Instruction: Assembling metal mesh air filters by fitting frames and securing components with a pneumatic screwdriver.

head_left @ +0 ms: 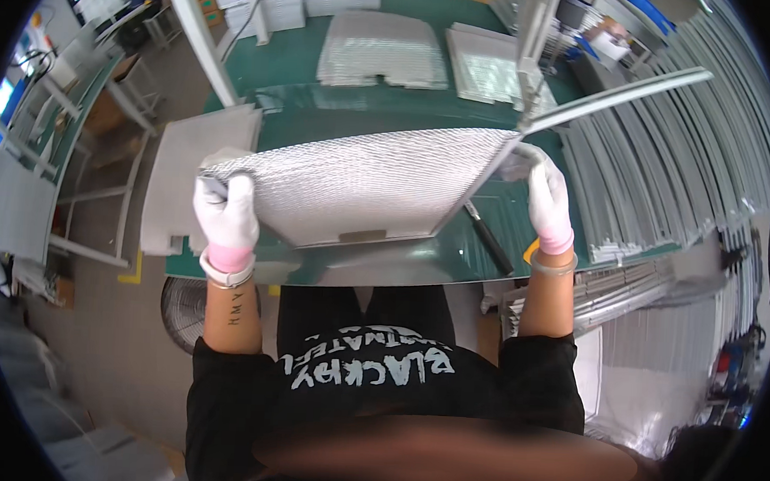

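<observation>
A silver mesh panel (pixel 371 183) with a textured, shiny face is held up at a tilt over the green table. My left hand (pixel 229 211), in a white glove with a pink cuff, is closed on its left corner. At the opposite side my right hand (pixel 544 192), gloved the same way, grips the panel's edge near the far right corner; its fingertips are partly hidden. Beside that corner a long pale metal strip (pixel 623 101) runs out to the upper right. Below the panel's right edge lies a tool with a black handle (pixel 492 243).
Flat silver sheets (pixel 382 53) and another stack (pixel 490 67) lie at the table's (pixel 340 99) far side. Pale sheets (pixel 199 174) overhang its left edge. Many long metal strips (pixel 668 159) are racked at right. A round fan grille (pixel 183 313) stands on the floor below.
</observation>
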Demonstrator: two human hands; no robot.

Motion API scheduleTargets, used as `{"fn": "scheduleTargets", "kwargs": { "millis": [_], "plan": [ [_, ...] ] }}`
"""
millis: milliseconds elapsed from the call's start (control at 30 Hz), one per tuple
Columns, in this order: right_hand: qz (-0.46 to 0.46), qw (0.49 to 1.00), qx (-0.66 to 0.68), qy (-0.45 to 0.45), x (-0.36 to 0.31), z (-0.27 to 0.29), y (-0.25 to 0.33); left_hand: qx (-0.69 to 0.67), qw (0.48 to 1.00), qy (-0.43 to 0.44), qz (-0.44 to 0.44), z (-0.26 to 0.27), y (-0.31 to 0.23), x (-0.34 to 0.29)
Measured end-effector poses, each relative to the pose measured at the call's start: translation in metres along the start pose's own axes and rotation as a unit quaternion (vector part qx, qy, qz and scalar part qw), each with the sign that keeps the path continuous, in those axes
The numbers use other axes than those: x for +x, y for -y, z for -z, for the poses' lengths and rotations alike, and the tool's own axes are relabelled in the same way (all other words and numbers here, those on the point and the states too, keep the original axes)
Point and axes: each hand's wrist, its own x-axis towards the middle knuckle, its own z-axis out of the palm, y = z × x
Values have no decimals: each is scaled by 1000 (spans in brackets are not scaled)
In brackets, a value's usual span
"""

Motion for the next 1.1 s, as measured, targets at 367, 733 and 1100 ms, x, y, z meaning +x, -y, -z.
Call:
{"fn": "scheduleTargets", "kwargs": {
  "millis": [367,733,1100],
  "plan": [
    [-331,832,-437,78,-110,123,-120,-45,999,-7,1,2,12,5],
    [-60,932,-222,279,-61,17,19,24,1000,-2,13,-9,3,10],
    [170,888,-350,244,-23,-249,-25,-55,995,13,77,-22,7,26]
  ]
}}
